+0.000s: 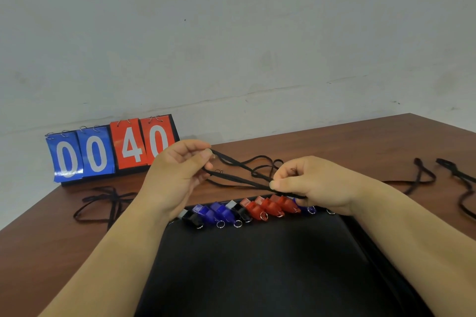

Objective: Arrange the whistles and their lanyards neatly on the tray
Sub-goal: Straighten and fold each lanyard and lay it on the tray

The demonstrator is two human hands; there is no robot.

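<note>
A black tray (257, 270) lies in front of me on the brown table. Along its far edge stands a row of several whistles (239, 211), black, blue and red, each with a metal ring. Above that row I hold a black lanyard (237, 179) stretched between both hands. My left hand (175, 175) pinches one end of its strands between thumb and fingers. My right hand (309, 185) pinches the other end, just over the red whistles. It hides the right end of the whistle row.
A flip scoreboard (110, 149) reading 00 40 stands at the table's back left by the wall. Loose black lanyards lie on the table to the left (103, 203), behind my hands (260, 162) and to the right (422, 177). The table's right edge is near.
</note>
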